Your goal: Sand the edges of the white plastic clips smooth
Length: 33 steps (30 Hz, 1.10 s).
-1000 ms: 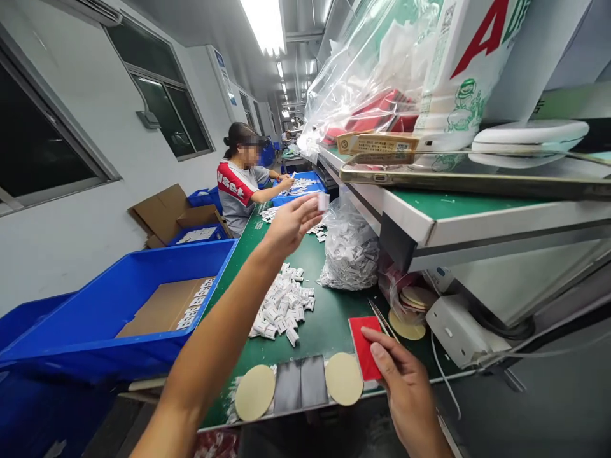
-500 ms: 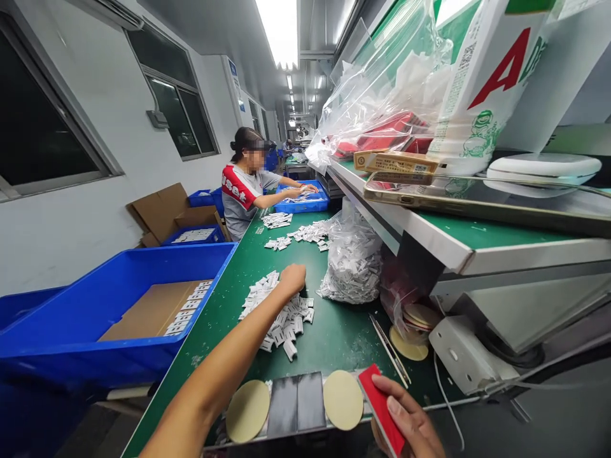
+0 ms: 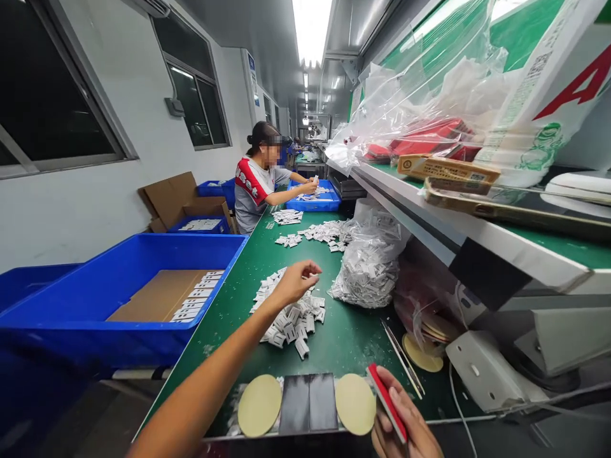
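My left hand (image 3: 300, 281) is above the far side of a heap of small white plastic parts (image 3: 289, 324). Its fingers are bent together, with a bit of white showing between the tips, apparently one white plastic part. Low on the right, my right hand (image 3: 405, 416) grips a flat red-faced block (image 3: 387, 404) by its sides, tilted, red face up. Beside it at the near table edge lie a round cream disc (image 3: 356, 404), two dark rectangular plates (image 3: 309, 402) and another cream disc (image 3: 260, 406).
Tweezers (image 3: 402, 357) lie on the green table (image 3: 233, 356) near more discs (image 3: 422, 353). A clear bag of white parts (image 3: 367, 273) stands under the shelf (image 3: 506, 238). Left is a blue bin (image 3: 138, 254) with cardboard and rows of parts. A co-worker (image 3: 258, 184) handles parts further back.
My left hand has risen slightly off the heap and turned, so its fingers now show. My right hand has tilted the red-faced block more edge-on. The view has swung left.
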### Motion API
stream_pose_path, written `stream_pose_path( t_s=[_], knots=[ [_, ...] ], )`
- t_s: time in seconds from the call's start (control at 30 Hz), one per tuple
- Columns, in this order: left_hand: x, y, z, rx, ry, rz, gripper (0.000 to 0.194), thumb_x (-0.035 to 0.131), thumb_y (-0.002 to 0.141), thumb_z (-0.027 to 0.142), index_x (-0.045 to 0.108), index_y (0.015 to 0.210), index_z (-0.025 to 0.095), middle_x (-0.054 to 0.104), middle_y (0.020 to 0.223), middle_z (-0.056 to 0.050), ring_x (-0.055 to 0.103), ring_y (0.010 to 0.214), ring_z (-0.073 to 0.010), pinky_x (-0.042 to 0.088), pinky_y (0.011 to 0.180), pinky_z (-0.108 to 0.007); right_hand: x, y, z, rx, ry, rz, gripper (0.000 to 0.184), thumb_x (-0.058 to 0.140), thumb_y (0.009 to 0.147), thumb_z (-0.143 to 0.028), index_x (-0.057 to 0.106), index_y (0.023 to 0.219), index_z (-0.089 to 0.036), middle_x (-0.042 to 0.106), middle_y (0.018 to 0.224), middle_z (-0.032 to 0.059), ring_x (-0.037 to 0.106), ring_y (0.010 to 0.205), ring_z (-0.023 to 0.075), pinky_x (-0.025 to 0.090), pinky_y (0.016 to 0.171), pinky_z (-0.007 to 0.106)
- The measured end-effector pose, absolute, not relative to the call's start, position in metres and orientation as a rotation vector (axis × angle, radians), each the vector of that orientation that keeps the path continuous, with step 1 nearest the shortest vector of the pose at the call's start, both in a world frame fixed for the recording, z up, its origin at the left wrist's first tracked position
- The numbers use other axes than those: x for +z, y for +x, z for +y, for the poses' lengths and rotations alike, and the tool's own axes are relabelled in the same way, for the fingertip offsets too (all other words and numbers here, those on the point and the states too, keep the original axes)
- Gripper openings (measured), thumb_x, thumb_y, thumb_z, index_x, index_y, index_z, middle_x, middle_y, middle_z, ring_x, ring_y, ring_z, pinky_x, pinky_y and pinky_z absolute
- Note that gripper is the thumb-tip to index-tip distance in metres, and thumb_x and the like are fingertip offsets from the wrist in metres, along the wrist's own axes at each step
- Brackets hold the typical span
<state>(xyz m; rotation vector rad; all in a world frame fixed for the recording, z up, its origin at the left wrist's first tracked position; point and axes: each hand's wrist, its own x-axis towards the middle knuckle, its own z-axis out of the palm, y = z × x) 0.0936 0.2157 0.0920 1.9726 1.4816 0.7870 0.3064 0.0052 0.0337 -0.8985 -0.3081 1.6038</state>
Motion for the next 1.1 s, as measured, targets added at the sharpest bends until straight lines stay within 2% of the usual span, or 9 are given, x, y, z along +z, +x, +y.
stream_pose_path(
  t_s=[0.13, 0.27, 0.37, 0.43, 0.53, 0.7, 0.83, 1.0, 1.1],
  knots=[
    [0.081, 0.069, 0.1, 1.103, 1.885, 1.49, 0.02, 0.063, 0.093, 0.036, 0.069, 0.107, 0.023, 0.073, 0.108, -0.005, 0.068, 0.1, -0.0187, 0.053, 0.092, -0.03, 0.039, 0.28, 0.005, 1.753, -0.754, -0.416, 0.033, 0.081, 0.077, -0.047, 0.075, 0.099, -0.022, 0.043, 0.043, -0.0098, 0.026, 0.033, 0.0003, 0.025, 0.037, 0.012],
    [0.066, 0.068, 0.018, 1.439, 1.533, 1.483, 0.037, 0.079, 0.079, 0.024, 0.07, 0.115, 0.028, 0.077, 0.094, -0.003, 0.073, 0.088, -0.0196, 0.056, 0.082, -0.026, 0.057, 0.253, -0.001, 1.874, -0.697, -0.646, 0.031, 0.083, 0.074, -0.048, 0.078, 0.094, -0.025, 0.06, 0.056, -0.0033, 0.046, 0.042, 0.0045, 0.039, 0.047, 0.017],
    [0.062, 0.08, -0.005, 1.695, 1.234, 1.473, 0.048, 0.086, 0.07, 0.017, 0.072, 0.115, 0.029, 0.079, 0.091, -0.003, 0.074, 0.083, -0.0199, 0.056, 0.085, -0.025, 0.069, 0.24, 0.007, 1.665, -0.878, -1.06, 0.031, 0.082, 0.074, -0.047, 0.081, 0.096, -0.026, 0.075, 0.082, 0.0049, 0.067, 0.071, 0.0172, 0.054, 0.07, 0.028],
    [0.062, 0.086, -0.011, 1.785, 1.126, 1.509, 0.051, 0.088, 0.066, 0.016, 0.073, 0.114, 0.029, 0.079, 0.087, -0.002, 0.074, 0.083, -0.0198, 0.056, 0.084, -0.024, 0.074, 0.236, 0.016, 1.386, -1.071, -1.221, 0.03, 0.074, 0.083, -0.044, 0.079, 0.107, -0.027, 0.077, 0.103, 0.0071, 0.07, 0.094, 0.0227, 0.054, 0.087, 0.033],
    [0.063, 0.085, -0.013, 1.77, 1.065, 1.536, 0.053, 0.087, 0.067, 0.018, 0.072, 0.117, 0.028, 0.078, 0.086, -0.002, 0.073, 0.084, -0.0193, 0.057, 0.081, -0.022, 0.074, 0.233, 0.026, 1.335, -1.079, -1.308, 0.034, 0.071, 0.086, -0.044, 0.076, 0.116, -0.029, 0.076, 0.113, 0.0066, 0.07, 0.101, 0.0239, 0.055, 0.091, 0.034],
    [0.06, 0.069, -0.006, 1.624, 1.032, 1.424, 0.032, 0.082, 0.075, 0.021, 0.076, 0.106, 0.026, 0.072, 0.093, -0.002, 0.069, 0.086, -0.0161, 0.058, 0.079, -0.022, 0.066, 0.236, 0.031, 1.183, -1.188, -1.112, 0.03, 0.065, 0.092, -0.043, 0.074, 0.118, -0.031, 0.073, 0.122, 0.0042, 0.066, 0.113, 0.0226, 0.049, 0.102, 0.035],
    [0.059, 0.067, -0.004, 1.599, 1.158, 1.403, 0.011, 0.078, 0.079, 0.019, 0.078, 0.089, 0.024, 0.069, 0.098, -0.003, 0.067, 0.091, -0.0146, 0.055, 0.078, -0.019, 0.064, 0.236, 0.02, 1.302, -1.068, -1.079, 0.027, 0.063, 0.094, -0.041, 0.074, 0.117, -0.032, 0.074, 0.118, 0.0037, 0.069, 0.104, 0.0196, 0.052, 0.094, 0.03],
    [0.053, 0.08, -0.018, 1.851, 1.131, 1.467, 0.059, 0.082, 0.074, 0.01, 0.062, 0.124, 0.034, 0.078, 0.096, 0.004, 0.072, 0.09, -0.0172, 0.056, 0.09, -0.031, 0.073, 0.223, 0.008, 1.475, -0.984, -1.284, 0.032, 0.071, 0.088, -0.041, 0.075, 0.118, -0.031, 0.077, 0.108, 0.0039, 0.07, 0.1, 0.0212, 0.054, 0.093, 0.031],
    [0.037, 0.074, -0.028, 1.897, 1.096, 1.475, 0.069, 0.086, 0.064, 0.003, 0.058, 0.119, 0.034, 0.079, 0.093, 0.007, 0.073, 0.099, -0.0222, 0.053, 0.101, -0.042, 0.077, 0.222, 0.017, 1.328, -1.156, -1.24, 0.026, 0.065, 0.093, -0.039, 0.077, 0.113, -0.03, 0.079, 0.1, 0.0027, 0.071, 0.095, 0.0199, 0.051, 0.098, 0.034]
  ],
)
